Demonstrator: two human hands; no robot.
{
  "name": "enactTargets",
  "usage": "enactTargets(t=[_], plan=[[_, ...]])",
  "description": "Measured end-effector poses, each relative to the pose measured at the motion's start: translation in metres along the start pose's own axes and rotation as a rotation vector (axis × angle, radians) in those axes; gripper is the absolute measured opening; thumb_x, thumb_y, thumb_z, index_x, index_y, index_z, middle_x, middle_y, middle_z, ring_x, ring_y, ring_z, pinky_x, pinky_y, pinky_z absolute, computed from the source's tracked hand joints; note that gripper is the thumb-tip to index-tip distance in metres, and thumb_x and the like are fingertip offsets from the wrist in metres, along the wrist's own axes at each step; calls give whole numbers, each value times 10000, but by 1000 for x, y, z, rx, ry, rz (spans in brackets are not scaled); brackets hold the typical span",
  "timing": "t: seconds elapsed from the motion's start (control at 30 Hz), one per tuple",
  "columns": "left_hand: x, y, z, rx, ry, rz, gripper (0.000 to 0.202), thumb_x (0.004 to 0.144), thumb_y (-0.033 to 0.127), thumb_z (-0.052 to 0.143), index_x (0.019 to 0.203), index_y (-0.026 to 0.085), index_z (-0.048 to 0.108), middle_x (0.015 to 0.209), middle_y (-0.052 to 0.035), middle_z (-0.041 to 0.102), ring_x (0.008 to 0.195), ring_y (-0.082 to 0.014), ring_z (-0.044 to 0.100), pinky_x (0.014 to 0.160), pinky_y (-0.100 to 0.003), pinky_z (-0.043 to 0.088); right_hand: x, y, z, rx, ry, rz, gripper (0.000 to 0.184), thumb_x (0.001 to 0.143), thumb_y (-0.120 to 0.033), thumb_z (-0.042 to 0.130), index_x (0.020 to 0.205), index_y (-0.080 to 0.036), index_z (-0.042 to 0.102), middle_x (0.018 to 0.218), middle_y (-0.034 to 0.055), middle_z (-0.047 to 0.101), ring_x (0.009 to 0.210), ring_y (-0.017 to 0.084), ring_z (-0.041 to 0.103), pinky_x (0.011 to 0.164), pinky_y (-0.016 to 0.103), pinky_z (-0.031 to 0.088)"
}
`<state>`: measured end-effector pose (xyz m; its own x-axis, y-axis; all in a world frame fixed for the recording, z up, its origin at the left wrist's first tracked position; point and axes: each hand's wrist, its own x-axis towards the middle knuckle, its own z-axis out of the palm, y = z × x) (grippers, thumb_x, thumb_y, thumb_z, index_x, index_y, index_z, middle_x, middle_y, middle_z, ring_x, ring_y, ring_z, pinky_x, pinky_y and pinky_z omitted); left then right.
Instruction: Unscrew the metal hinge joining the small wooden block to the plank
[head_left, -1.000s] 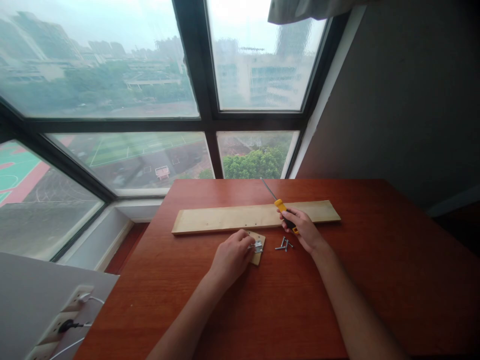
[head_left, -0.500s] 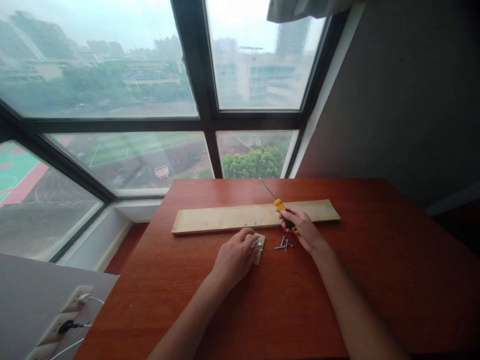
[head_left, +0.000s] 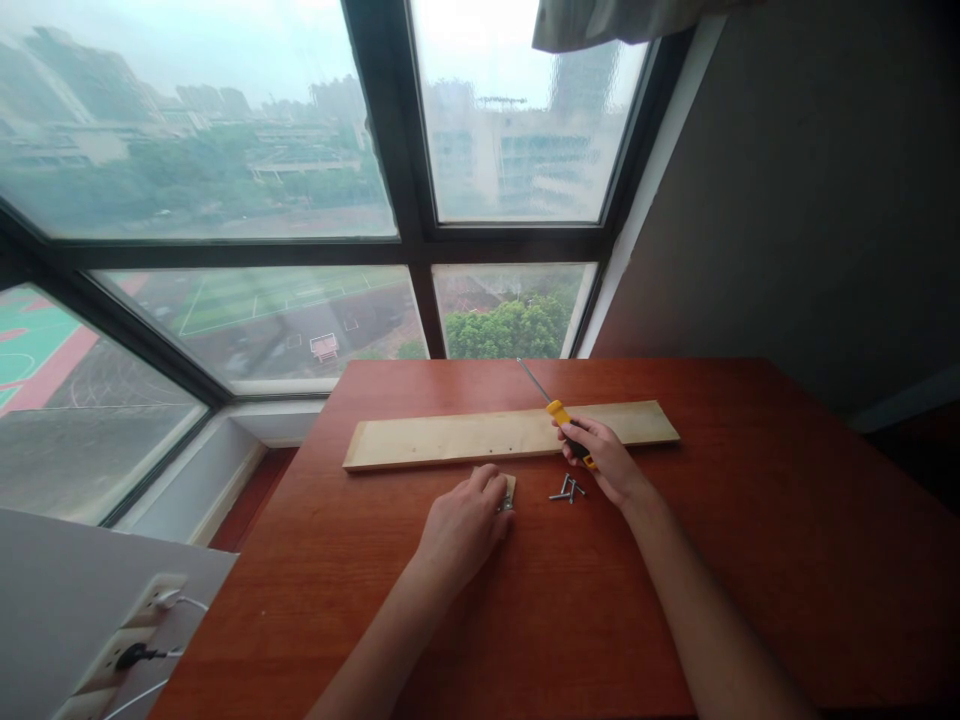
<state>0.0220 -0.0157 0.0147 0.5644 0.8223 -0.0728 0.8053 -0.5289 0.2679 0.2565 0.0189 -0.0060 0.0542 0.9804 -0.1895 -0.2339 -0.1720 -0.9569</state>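
My right hand (head_left: 604, 455) is wrapped round the yellow and black handle of a screwdriver (head_left: 558, 411). Its shaft points away from me, up and to the left, over the far part of the board. The fingers of my left hand (head_left: 465, 515) are curled over a small wooden block (head_left: 511, 485), most of which they hide. Some shiny metal hardware (head_left: 508, 503) shows at those fingertips; its exact kind is too small to tell. Several loose screws (head_left: 568, 489) lie in a little heap between my hands. Beyond them a long pale wooden board (head_left: 450, 433) lies flat, with small dark holes near its front edge.
The reddish-brown wooden table (head_left: 585, 620) stands against a large window with a dark frame (head_left: 300, 252). A wall socket strip (head_left: 124, 645) with plugged-in cables is at the lower left. A grey wall (head_left: 787, 220) rises on the right.
My left hand has drawn slightly left with the small wooden block, which now shows less beneath the fingers. My right hand and the screwdriver have stayed in place.
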Motion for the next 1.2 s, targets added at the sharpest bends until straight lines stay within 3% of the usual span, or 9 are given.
enactTargets(t=[0.5, 0.83, 1.07, 1.2], plan=[[-14, -18, -4, 20, 35, -73, 229, 942, 277, 447, 1148, 256, 545, 1248, -40, 591, 1002, -204, 627, 712, -275, 454, 1, 2, -1, -10, -10, 1, 289, 745, -393, 704, 906, -157, 660, 814, 18, 568, 599, 96, 478, 491, 235, 321], [-10, -16, -4, 97, -9, -73, 177, 955, 254, 402, 977, 226, 576, 1035, -48, 607, 934, -210, 605, 697, -290, 436, 0, -1, 0, -14, 3, 8, 313, 725, -410, 714, 903, -158, 666, 808, 15, 570, 594, 89, 482, 486, 227, 326], [-5, -12, -8, 125, -81, -45, 164, 896, 116, 449, 946, 223, 563, 1028, -49, 613, 954, -203, 596, 726, -281, 430, -1, -1, 1, -15, 13, 19, 313, 715, -414, 720, 895, -165, 663, 805, 12, 576, 592, 93, 490, 489, 233, 329], [-1, -6, -11, 123, -91, -27, 149, 891, 115, 468, 935, 220, 564, 1013, -58, 615, 933, -207, 596, 740, -293, 434, -1, -2, 2, -16, 18, 24, 312, 702, -420, 726, 876, -169, 661, 800, 10, 584, 587, 97, 490, 489, 240, 327]])
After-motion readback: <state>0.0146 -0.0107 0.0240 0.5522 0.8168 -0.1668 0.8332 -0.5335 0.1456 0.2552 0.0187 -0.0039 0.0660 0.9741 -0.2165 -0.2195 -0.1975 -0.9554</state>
